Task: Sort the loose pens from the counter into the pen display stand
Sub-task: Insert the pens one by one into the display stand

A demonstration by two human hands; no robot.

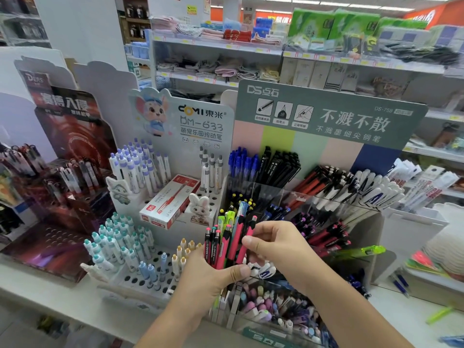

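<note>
here, pens point(227, 243) between both hands' fingers point(247, 241)

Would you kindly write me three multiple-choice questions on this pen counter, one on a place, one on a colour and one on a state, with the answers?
1. Where does the red-and-white pen box lie?
A. On the white stand with round holes
B. On the far shelf
C. In the left hand

2. What colour is the pen that the right hand pinches?
A. Blue
B. Pink
C. White

3. What is the left hand doing?
A. Resting flat on the counter
B. Hanging idle
C. Gripping a bundle of pens

Answers: 1 A, the box rests tilted on the white stand beside the rabbit figure. 2 B, thumb and fingers close on a pink pen. 3 C, its fingers wrap round the bundle of pens, which stands upright.
</note>
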